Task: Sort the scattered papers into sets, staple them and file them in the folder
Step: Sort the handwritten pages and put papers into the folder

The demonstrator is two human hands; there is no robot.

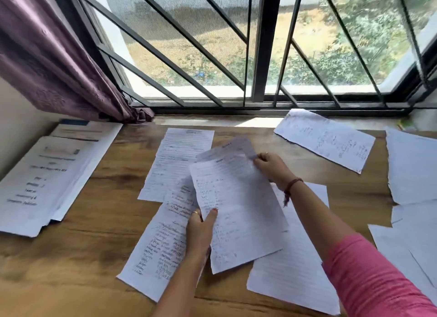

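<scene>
Head view. The left hand (201, 231) grips the lower left edge of the held sheets (238, 212), thumb on top and fingers curled beneath. The right hand (272, 167) pinches their upper right corner. At least two lined pages are fanned together, raised above the wooden table (113, 212) at frame centre. Loose pages lie beneath them: one handwritten sheet (177, 160) at 11 o'clock from the held sheets, another handwritten page (158, 250) at 8 o'clock, a lined blank sheet (295, 276) at 5 o'clock. A printed stack (47, 179) rests at 9 o'clock near the wall. A written sheet (326, 139) lies at 2 o'clock by the window (260, 44). More pages (413, 170) occupy 3 o'clock. A purple curtain (47, 56) hangs at 10 o'clock.
</scene>
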